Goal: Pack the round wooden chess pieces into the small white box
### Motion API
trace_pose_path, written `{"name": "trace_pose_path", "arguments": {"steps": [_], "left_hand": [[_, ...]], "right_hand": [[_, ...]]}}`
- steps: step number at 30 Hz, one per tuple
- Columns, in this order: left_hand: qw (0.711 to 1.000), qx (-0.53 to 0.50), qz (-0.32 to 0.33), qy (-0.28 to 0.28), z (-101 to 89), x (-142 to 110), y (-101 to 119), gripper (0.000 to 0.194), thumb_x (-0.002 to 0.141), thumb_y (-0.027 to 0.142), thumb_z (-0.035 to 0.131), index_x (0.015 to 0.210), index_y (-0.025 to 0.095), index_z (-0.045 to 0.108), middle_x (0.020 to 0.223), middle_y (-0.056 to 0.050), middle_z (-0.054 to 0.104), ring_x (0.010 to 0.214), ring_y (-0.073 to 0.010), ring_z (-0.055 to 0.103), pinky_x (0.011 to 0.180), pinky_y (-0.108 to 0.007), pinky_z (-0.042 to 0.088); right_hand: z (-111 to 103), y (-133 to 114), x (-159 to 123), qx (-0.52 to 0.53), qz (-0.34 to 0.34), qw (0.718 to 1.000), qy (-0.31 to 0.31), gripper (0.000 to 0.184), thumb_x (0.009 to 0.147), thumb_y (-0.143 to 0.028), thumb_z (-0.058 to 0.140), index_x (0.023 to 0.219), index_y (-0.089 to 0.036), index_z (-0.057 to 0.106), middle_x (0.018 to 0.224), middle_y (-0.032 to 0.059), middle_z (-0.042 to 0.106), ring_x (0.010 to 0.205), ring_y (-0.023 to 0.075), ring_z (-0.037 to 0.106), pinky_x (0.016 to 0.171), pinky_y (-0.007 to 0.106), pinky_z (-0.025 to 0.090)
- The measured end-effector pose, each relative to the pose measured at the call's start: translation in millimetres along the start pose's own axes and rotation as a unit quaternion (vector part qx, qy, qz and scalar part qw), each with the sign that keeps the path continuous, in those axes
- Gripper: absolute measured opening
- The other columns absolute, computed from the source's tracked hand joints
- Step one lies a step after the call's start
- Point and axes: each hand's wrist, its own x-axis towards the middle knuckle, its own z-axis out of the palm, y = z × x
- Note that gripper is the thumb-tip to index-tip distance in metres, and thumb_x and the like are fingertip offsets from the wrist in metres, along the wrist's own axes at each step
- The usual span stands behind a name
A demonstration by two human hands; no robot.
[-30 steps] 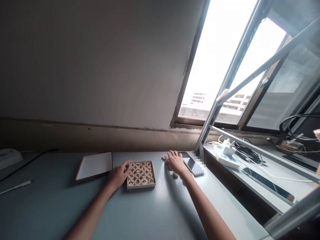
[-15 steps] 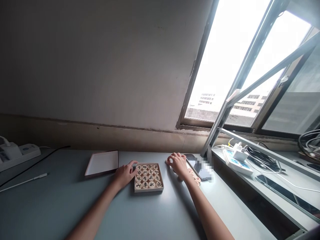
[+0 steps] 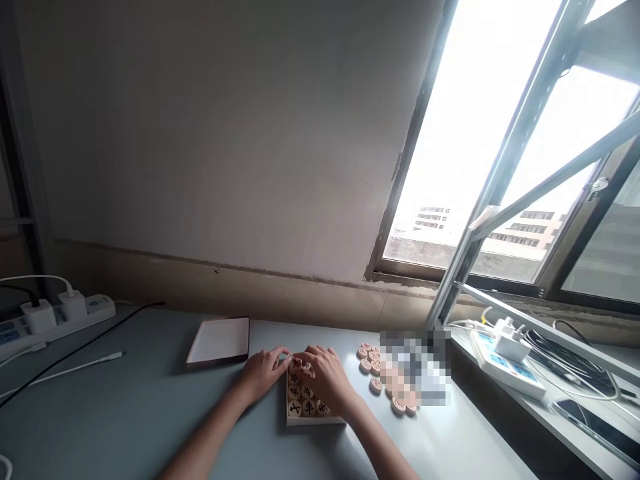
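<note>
A shallow square box (image 3: 316, 421) stands on the desk, holding round wooden Chinese chess pieces (image 3: 307, 392) with black characters. My left hand (image 3: 265, 375) is at the box's far left corner, thumb and fingers closed at its edge. Over the far part of the box is my right hand (image 3: 327, 379), fingers bent down on a red-marked chess piece (image 3: 306, 367); it hides much of the layer beneath. More red-marked chess pieces (image 3: 376, 385) lie loose on the desk to the right, some of them under a blurred patch.
The box lid (image 3: 220, 340) lies inside up at the back left. Power strips with plugs are at the far left (image 3: 97, 307) and on the right shelf (image 3: 510, 363), near coiled black cable (image 3: 570, 363) and a phone (image 3: 595, 423). A metal frame post (image 3: 457, 267) rises at the right.
My right hand has moved left from the loose pieces to over the box, bringing a piece with it. My left hand stays at the box's corner. The camera view has shifted.
</note>
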Motion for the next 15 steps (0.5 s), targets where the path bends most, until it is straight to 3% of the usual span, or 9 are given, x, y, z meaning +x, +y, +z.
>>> {"name": "trace_pose_path", "arguments": {"steps": [3,7,10,12,15], "left_hand": [[1.000,-0.005,0.010,-0.003,-4.0,-2.6,3.3,0.043,0.089,0.047,0.032,0.123,0.028,0.048,0.067,0.000,0.062,0.071,-0.0203,0.061,0.062,-0.025,0.037],[0.999,-0.010,0.038,-0.010,-8.4,-5.3,7.8,0.046,0.088,0.046,0.034,0.132,0.034,0.038,0.058,0.004,0.054,0.061,-0.0164,0.057,0.058,-0.023,0.035],[0.998,0.006,0.066,0.002,-9.4,-7.5,10.2,0.044,0.087,0.046,0.037,0.130,0.034,0.044,0.058,0.004,0.053,0.060,-0.0151,0.055,0.058,-0.022,0.035],[0.996,0.025,0.083,0.024,-9.6,-9.8,11.7,0.041,0.088,0.045,0.037,0.124,0.032,0.052,0.061,0.002,0.055,0.060,-0.0146,0.054,0.059,-0.023,0.036],[0.990,0.057,0.118,0.054,-9.0,-13.7,13.4,0.039,0.089,0.041,0.036,0.115,0.027,0.061,0.072,-0.002,0.061,0.062,-0.0139,0.054,0.061,-0.024,0.038]], "right_hand": [[-4.8,14.4,-9.5,0.000,0.036,0.999,0.032,0.031,0.089,-0.030,0.046,0.119,-0.030,0.055,0.103,0.0018,0.063,0.091,0.0181,0.057,0.080,0.031,0.041],[-19.4,51.6,-21.4,-0.095,0.154,0.981,0.067,0.028,0.087,-0.021,0.046,0.112,-0.022,0.059,0.109,0.0078,0.059,0.098,0.0223,0.054,0.082,0.035,0.038],[-25.6,78.5,-31.7,-0.163,0.223,0.961,0.009,0.020,0.083,-0.020,0.050,0.096,-0.018,0.066,0.103,0.0114,0.060,0.097,0.0253,0.053,0.079,0.035,0.036],[-25.6,89.9,-36.9,-0.156,0.248,0.956,-0.020,0.018,0.082,-0.018,0.050,0.087,-0.018,0.067,0.099,0.0105,0.060,0.095,0.0237,0.054,0.075,0.032,0.036],[-22.9,96.5,-39.5,-0.116,0.265,0.957,0.000,0.019,0.082,-0.017,0.049,0.083,-0.020,0.068,0.096,0.0082,0.060,0.092,0.0210,0.056,0.072,0.029,0.036]]}}
